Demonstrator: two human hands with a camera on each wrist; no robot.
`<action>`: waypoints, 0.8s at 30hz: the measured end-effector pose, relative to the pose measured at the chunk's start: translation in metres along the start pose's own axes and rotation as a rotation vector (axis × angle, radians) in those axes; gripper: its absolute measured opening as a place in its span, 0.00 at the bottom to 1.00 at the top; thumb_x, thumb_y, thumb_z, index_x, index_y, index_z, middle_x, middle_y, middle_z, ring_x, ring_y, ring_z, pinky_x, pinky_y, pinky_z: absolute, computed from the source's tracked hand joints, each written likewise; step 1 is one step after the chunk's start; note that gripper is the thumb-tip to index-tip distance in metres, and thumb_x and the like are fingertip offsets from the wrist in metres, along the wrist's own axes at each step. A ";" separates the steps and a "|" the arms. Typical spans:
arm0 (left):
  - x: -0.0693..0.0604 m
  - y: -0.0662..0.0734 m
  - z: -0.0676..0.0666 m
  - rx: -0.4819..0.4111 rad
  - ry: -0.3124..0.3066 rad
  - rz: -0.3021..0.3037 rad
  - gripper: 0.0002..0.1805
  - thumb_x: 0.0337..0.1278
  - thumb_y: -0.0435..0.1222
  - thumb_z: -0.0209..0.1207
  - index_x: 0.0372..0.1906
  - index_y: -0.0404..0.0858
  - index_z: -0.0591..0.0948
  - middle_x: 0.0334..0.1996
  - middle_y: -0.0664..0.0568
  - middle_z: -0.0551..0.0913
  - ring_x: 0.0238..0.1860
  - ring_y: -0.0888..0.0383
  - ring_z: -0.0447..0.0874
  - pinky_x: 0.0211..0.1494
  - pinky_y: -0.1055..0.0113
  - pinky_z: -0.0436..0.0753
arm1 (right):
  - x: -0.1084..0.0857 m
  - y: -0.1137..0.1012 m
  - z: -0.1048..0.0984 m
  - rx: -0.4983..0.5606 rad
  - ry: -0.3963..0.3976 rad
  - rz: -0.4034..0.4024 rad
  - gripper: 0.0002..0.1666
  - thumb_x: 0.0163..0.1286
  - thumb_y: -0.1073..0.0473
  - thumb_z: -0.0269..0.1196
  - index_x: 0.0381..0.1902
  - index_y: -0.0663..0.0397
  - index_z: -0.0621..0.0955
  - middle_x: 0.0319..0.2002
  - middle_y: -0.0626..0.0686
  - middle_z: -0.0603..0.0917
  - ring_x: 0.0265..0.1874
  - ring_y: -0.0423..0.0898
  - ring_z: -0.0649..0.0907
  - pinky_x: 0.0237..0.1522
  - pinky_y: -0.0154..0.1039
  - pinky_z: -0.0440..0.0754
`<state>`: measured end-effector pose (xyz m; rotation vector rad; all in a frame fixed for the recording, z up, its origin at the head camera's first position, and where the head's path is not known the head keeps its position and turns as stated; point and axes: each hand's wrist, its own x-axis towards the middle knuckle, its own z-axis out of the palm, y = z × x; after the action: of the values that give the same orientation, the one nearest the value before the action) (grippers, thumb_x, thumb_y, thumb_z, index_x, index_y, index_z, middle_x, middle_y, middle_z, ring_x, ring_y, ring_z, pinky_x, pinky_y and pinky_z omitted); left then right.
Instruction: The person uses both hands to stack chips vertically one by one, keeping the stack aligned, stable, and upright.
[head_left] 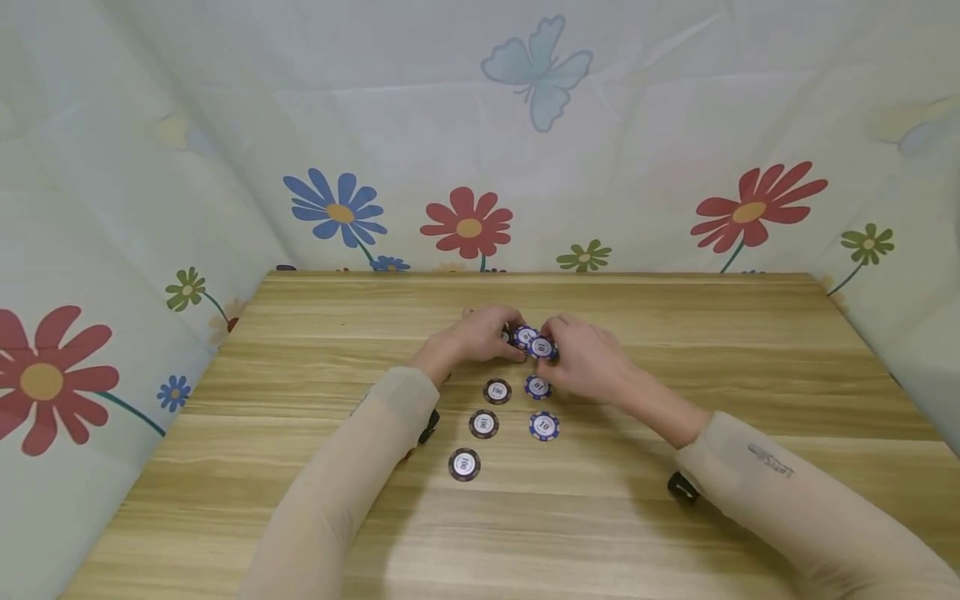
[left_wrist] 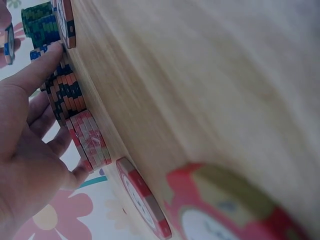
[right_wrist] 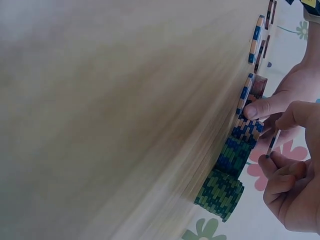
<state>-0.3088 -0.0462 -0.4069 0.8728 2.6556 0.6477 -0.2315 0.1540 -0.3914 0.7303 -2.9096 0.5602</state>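
Observation:
My right hand (head_left: 588, 354) pinches a single blue poker chip (head_left: 542, 347) marked 10 between thumb and fingers. It hovers just above the stack of blue chips (head_left: 526, 336). My left hand (head_left: 491, 333) holds the row of stacks, its thumb against the near side and its other fingers behind. In the left wrist view the fingers lie by a black-and-orange stack (left_wrist: 66, 97) and a pink stack (left_wrist: 90, 140). A green stack (right_wrist: 220, 195) and a blue-green stack (right_wrist: 235, 156) stand at the row's other end, hidden in the head view by my right hand.
Loose black chips marked 100 (head_left: 483, 424) lie in a line nearer me. Beside them lie two loose blue chips (head_left: 543, 426). Two pink chips (left_wrist: 142, 200) show in the left wrist view. A flowered curtain (head_left: 637, 183) hangs behind the wooden table (head_left: 675, 525).

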 end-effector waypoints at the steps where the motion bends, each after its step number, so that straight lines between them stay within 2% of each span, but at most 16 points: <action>1: 0.000 0.000 0.000 0.000 0.000 -0.001 0.21 0.60 0.45 0.73 0.54 0.42 0.82 0.47 0.55 0.84 0.49 0.57 0.78 0.69 0.36 0.56 | 0.001 0.001 0.000 -0.002 0.000 -0.001 0.23 0.58 0.56 0.71 0.48 0.63 0.81 0.38 0.53 0.81 0.31 0.46 0.80 0.32 0.42 0.81; 14: 0.002 -0.003 0.001 -0.001 0.012 -0.004 0.22 0.59 0.45 0.74 0.54 0.42 0.82 0.47 0.55 0.84 0.48 0.56 0.78 0.69 0.36 0.56 | 0.018 -0.001 0.002 -0.034 -0.014 0.017 0.21 0.59 0.55 0.72 0.47 0.61 0.82 0.35 0.52 0.81 0.30 0.46 0.80 0.31 0.41 0.80; 24: 0.004 -0.005 0.003 0.005 0.005 0.000 0.22 0.59 0.46 0.73 0.55 0.42 0.82 0.46 0.56 0.83 0.47 0.57 0.78 0.69 0.37 0.59 | 0.026 0.001 0.006 -0.030 -0.035 0.029 0.23 0.60 0.54 0.72 0.47 0.62 0.82 0.37 0.53 0.81 0.31 0.48 0.81 0.32 0.43 0.81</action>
<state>-0.3131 -0.0463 -0.4121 0.8735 2.6630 0.6442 -0.2555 0.1415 -0.3926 0.7031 -2.9583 0.5100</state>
